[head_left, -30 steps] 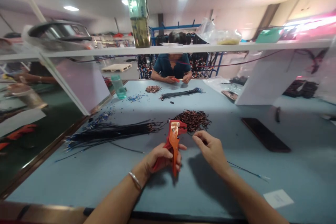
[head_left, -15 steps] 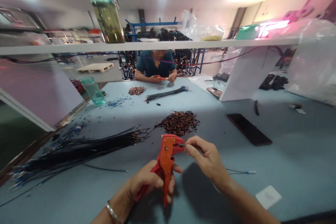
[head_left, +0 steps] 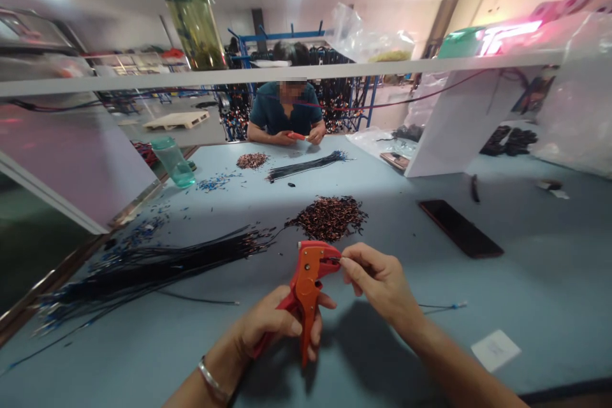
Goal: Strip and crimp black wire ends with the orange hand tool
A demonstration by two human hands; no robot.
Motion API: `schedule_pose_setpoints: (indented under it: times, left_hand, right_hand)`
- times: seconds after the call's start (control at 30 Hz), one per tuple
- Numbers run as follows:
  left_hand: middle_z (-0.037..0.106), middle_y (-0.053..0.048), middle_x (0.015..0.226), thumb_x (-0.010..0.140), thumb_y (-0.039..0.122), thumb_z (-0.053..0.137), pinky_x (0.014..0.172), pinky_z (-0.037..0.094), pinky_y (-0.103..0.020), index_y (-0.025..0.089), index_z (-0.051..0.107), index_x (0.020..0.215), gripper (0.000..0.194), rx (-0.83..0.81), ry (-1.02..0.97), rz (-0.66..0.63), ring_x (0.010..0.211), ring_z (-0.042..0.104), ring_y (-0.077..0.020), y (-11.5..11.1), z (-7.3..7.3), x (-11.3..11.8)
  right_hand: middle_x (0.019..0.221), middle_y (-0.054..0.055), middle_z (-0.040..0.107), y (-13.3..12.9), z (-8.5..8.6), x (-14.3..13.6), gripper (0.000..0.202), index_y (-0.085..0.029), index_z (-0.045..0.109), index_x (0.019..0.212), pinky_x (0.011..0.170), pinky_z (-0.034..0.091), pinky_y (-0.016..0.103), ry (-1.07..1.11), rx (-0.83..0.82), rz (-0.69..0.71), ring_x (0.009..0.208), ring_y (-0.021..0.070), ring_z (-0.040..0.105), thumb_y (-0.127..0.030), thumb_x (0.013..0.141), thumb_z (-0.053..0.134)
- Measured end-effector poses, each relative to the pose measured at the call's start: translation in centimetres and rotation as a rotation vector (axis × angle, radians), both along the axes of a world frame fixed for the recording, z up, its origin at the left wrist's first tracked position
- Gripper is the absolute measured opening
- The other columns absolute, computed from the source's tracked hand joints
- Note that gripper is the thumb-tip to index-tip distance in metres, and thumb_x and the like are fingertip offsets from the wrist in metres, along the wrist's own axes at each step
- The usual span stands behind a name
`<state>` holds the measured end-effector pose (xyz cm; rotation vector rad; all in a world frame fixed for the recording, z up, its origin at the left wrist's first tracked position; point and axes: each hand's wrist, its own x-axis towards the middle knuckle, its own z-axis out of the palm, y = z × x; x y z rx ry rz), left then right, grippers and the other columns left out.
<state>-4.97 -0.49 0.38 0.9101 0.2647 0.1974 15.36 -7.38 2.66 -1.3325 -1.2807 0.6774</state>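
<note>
My left hand [head_left: 275, 325] is wrapped round the handles of a red and orange wire stripper [head_left: 308, 274], held above the table with its jaws to the right. My right hand [head_left: 382, 280] pinches a thin black wire at the mouth of those jaws; the fingers hide most of the wire's end. Past my right wrist, a thin dark wire with a blue and silvery tip [head_left: 442, 307] shows on the table. Beyond the stripper lies a heap of small black and copper-coloured offcuts [head_left: 329, 218]. A thick bundle of black wires [head_left: 176, 268] stretches out to the left.
A dark phone [head_left: 459, 228] and a white paper slip [head_left: 496, 350] lie on the right. Blue scraps [head_left: 143, 229] and a green bottle [head_left: 174, 162] are at the left. Across the table a person [head_left: 287, 111] holds a red tool. A white shelf [head_left: 335, 71] spans overhead.
The whole view has shifted slightly, so the table things appear a little higher and further right. Both hands keep nearly the same hold, the wire still at the stripper's jaws.
</note>
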Motion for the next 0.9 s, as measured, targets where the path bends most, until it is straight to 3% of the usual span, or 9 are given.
schedule_pose_setpoints:
  times: [0.2, 0.5, 0.9]
  left_hand:
    - [0.068, -0.009, 0.075, 0.060, 0.017, 0.062, 0.057, 0.052, -0.029, 0.007, 0.063, 0.116, 0.057, 0.022, 0.026, 0.020, 0.061, 0.067, -0.0198, 0.1, 0.4, -0.1]
    - [0.067, -0.009, 0.074, 0.059, 0.017, 0.062, 0.057, 0.052, -0.030, 0.007, 0.064, 0.115, 0.057, 0.011, 0.031, 0.044, 0.061, 0.066, -0.0199, 0.4, 0.1, 0.1]
    - [0.068, -0.009, 0.075, 0.061, 0.016, 0.061, 0.057, 0.052, -0.030, 0.008, 0.062, 0.116, 0.055, 0.001, 0.026, 0.034, 0.061, 0.067, -0.0202, 0.4, -0.3, 0.1]
  right_hand:
    - [0.056, -0.004, 0.048, 0.0, -0.1, 0.3, 0.019, -0.018, 0.060, 0.074, 0.043, 0.032, 0.021, -0.088, 0.000, 0.014, 0.046, 0.0086, 0.039, -0.030, 0.087, 0.053]
    - [0.078, 0.003, 0.057, 0.8, -0.8, 0.5, 0.016, -0.018, 0.066, 0.083, 0.053, 0.042, 0.023, -0.155, 0.121, 0.005, 0.058, 0.0115, 0.051, -0.026, 0.089, 0.053]
    - [0.068, -0.001, 0.053, 0.8, -1.4, 0.4, 0.012, -0.020, 0.062, 0.083, 0.050, 0.040, 0.022, -0.115, 0.043, -0.022, 0.054, 0.0113, 0.048, -0.029, 0.088, 0.055]
